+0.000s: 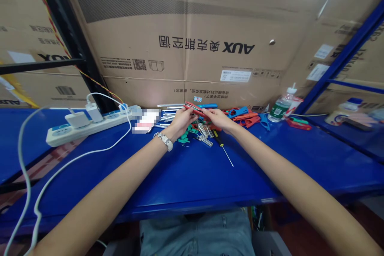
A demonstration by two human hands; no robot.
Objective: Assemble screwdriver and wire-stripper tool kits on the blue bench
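Gripping a red object (192, 107) between them, the left hand (180, 121) and right hand (219, 120) meet above the far part of a blue tabletop (186, 184), each closed on one end; the object's type is too small to tell. Just below lie green pieces (184, 138) and clear-handled tools (205, 140); a black-and-yellow screwdriver (217, 137) points toward the near side. To the right, red and blue pieces (239, 112) lie near a clear bottle (278, 108); to the left, a white power strip (99, 125) holds plugged-in chargers (77, 120)
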